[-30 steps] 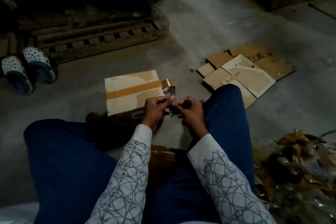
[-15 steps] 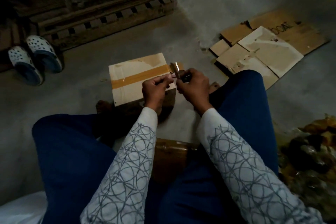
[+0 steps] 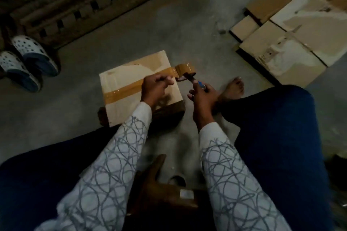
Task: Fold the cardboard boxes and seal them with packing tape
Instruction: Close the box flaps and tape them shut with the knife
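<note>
Grey concrete floor (image 3: 197,15) lies dim under me as I sit with my knees apart. The cardboard box (image 3: 131,110) stands on it between my legs, closed, its pale top scuffed and patchy. A strip of brown packing tape (image 3: 122,93) runs slantwise across the top and past the right edge, where it curls into a glossy loose loop. My left hand (image 3: 155,89) has its fingers curled, pinching the tape at that edge. My right hand (image 3: 201,97) grips a small blue-handled tool (image 3: 201,84) whose dark tip meets the tape under the loop; whether it is scissors or a cutter I cannot tell. My bare foot (image 3: 232,88) rests just beside that hand. Flattened cardboard (image 3: 293,47) lies well off to the right, with sandals (image 3: 28,60) and a wooden pallet (image 3: 84,5) to the left.
</note>
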`<state>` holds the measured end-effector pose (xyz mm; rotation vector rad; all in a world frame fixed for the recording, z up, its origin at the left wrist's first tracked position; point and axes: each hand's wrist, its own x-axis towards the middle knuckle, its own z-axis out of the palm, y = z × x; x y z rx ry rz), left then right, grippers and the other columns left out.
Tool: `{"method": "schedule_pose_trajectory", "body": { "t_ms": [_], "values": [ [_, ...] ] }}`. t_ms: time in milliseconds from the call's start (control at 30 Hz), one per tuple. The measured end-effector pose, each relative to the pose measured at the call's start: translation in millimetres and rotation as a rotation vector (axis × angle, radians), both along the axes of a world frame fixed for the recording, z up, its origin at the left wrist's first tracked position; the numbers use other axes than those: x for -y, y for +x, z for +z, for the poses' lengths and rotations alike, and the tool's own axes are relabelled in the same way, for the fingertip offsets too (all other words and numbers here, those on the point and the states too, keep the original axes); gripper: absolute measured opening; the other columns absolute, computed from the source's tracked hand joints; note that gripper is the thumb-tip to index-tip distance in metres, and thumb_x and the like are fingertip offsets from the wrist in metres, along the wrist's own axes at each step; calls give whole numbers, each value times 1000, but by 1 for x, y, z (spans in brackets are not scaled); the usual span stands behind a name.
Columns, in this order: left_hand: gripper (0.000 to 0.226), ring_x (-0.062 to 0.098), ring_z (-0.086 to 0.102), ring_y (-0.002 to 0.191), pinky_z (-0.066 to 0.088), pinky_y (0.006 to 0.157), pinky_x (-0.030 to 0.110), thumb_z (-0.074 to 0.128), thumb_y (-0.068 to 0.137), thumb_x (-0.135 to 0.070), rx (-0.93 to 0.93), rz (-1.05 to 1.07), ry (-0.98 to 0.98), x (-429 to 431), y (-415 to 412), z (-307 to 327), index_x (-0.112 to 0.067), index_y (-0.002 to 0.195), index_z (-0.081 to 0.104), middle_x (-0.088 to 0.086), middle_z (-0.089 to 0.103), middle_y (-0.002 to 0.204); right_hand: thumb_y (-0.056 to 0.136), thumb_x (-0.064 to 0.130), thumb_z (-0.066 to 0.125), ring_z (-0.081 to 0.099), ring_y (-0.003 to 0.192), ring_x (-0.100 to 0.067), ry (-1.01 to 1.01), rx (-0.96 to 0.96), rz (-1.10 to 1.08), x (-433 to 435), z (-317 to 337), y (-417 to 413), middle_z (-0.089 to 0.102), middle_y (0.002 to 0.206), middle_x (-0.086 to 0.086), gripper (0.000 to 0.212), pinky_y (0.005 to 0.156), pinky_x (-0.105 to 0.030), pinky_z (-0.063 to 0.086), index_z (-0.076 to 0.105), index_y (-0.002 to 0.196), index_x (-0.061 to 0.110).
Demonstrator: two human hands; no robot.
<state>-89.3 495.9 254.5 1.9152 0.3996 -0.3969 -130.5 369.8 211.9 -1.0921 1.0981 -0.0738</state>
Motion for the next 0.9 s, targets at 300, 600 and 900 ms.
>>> {"method": "schedule_pose_trajectory", "body": {
  "t_ms": [300,600,900],
  "values": [
    [56,29,44,132,26,115,38,56,94,-45,31,-1007,837,24,143,-49,-23,145,43,6,62,128,87,31,75,73,81,-15,-173,-34,8,-29,-55,17,74,91,-1,16,69,-37,63,72,100,21],
    [9,14,55,80,47,66,25,70,90,-19,-408,-1198,640,57,202,-57,-11,94,68,2,62,84,90,28,71,70,76,-7,-545,62,209,-30,-56,23,74,87,3,14,68,-26,60,73,101,20],
    [34,26,47,127,42,105,46,75,85,-33,-242,-1052,695,48,186,-45,-34,117,65,-3,51,136,90,22,72,59,77,10,-570,109,223,-30,-49,16,66,92,15,13,71,-3,47,73,102,16]
  ]
}}
